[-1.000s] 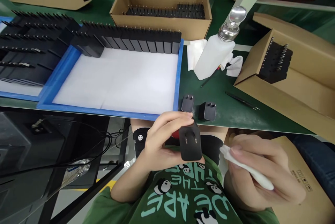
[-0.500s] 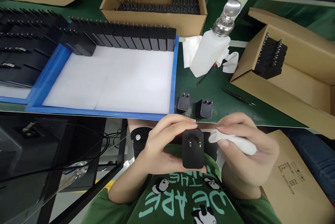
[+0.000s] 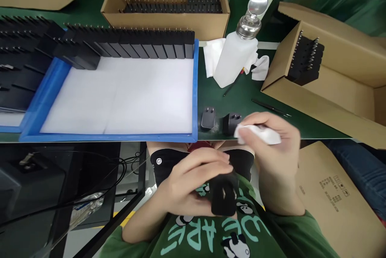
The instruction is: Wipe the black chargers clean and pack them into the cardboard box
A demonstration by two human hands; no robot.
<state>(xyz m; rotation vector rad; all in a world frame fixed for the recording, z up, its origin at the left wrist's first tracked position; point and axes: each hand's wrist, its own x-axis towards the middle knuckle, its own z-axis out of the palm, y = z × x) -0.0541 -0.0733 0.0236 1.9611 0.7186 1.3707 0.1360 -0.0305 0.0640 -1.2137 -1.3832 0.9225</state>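
Observation:
A black power adapter [image 3: 222, 199] with two metal prongs is gripped in my left hand [image 3: 196, 183], in front of my shirt. My right hand [image 3: 273, 141] pinches a folded white cloth [image 3: 261, 134] over the table's front edge, apart from the held adapter. Beside the cloth stands a small black adapter [image 3: 230, 123], partly hidden by it. A second small adapter [image 3: 208, 118] is a little further left, prongs up. A white dispenser bottle [image 3: 235, 58] with its metal lid raised stands behind them, among white cloths [image 3: 213, 56].
A blue-rimmed tray [image 3: 195, 89] holds a row of black adapters [image 3: 144, 44]. More adapters fill the stack at left [image 3: 27, 60]. Cardboard boxes stand at the back [image 3: 163, 20] and right [image 3: 325, 105]. Tweezers [image 3: 269, 107] lie on the green table.
My right hand has moved up and away from the held adapter with the cloth, toward the small adapters. My left hand has lowered slightly and tilted the adapter.

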